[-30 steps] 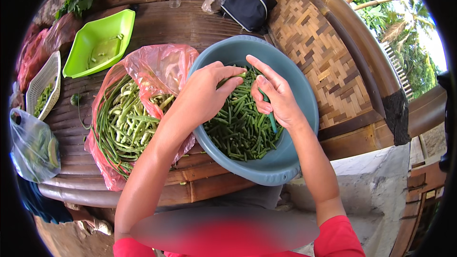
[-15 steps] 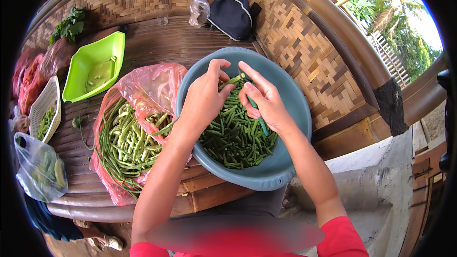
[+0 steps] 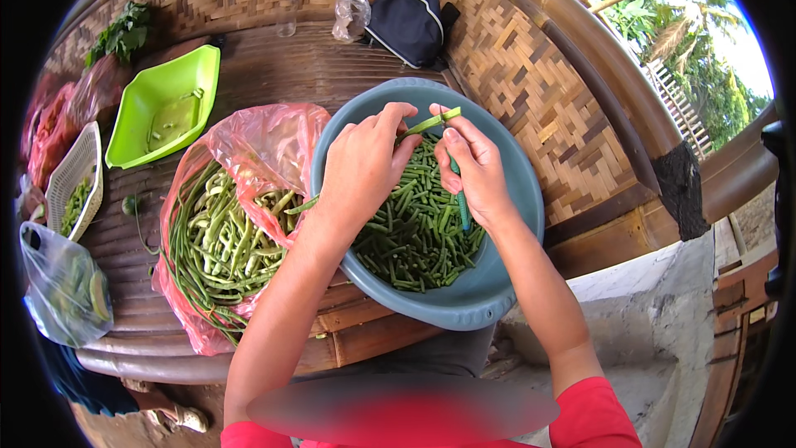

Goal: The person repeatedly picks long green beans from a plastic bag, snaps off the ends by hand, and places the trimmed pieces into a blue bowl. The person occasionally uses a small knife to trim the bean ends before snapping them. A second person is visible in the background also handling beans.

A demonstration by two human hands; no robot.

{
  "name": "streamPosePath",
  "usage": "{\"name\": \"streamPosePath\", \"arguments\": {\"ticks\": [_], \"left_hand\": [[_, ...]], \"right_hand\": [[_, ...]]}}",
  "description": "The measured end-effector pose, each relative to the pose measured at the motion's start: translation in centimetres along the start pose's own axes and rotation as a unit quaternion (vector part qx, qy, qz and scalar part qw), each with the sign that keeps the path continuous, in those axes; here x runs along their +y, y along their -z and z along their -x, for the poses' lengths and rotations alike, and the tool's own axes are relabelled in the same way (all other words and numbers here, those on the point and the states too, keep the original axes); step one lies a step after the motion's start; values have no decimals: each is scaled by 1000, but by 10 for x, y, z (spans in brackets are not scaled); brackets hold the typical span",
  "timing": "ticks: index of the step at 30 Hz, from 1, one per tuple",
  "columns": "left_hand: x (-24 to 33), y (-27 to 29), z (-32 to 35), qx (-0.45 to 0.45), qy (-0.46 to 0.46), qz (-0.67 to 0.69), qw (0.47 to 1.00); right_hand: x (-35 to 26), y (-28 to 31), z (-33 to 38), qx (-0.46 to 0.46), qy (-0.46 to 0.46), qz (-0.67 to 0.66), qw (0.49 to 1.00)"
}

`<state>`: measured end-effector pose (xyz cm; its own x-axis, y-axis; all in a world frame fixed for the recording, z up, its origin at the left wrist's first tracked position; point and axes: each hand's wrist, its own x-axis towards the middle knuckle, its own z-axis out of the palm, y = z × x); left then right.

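Over a blue-grey basin (image 3: 527, 191), my left hand (image 3: 361, 162) is closed round a long green bean (image 3: 433, 121), whose cut end sticks out toward the right. My right hand (image 3: 479, 170) grips a small knife by its green handle (image 3: 463, 209); its blade is mostly hidden by the fingers. The right thumb and forefinger are close to the bean's end. Short cut bean pieces (image 3: 414, 236) cover the basin's bottom beneath both hands. To the left of the basin, a pink plastic bag (image 3: 278, 137) lies open around whole long beans (image 3: 220, 236).
Further left are a lime-green tray (image 3: 124, 129), a white basket (image 3: 94, 168) with green pieces, and a clear bag (image 3: 70, 294) of vegetables. A dark backpack (image 3: 406, 21) rests against the woven wall (image 3: 539, 91). Another person's foot (image 3: 189, 417) shows at lower left.
More of the bean now extends rightward past my left fingers. My right hand has shifted slightly right, and the knife handle points more steeply downward.
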<state>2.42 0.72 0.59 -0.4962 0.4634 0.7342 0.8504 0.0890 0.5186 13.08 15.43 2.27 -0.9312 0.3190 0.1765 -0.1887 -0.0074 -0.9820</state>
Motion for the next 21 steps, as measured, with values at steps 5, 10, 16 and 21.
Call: {"name": "streamPosePath", "arguments": {"ticks": [5,10,16,21], "left_hand": [[-3,-2,0,0,16,1,1000],[-5,-3,1,-7,30,52,998],[-5,-6,2,21,6,53,998],[-4,-3,2,6,20,51,998]], "right_hand": [[-1,0,0,5,-3,-2,1000],[-1,-1,1,-23,-33,-2,999],[-2,-3,2,-51,-55,26,997],[-2,-3,2,-51,-57,31,997]]}}
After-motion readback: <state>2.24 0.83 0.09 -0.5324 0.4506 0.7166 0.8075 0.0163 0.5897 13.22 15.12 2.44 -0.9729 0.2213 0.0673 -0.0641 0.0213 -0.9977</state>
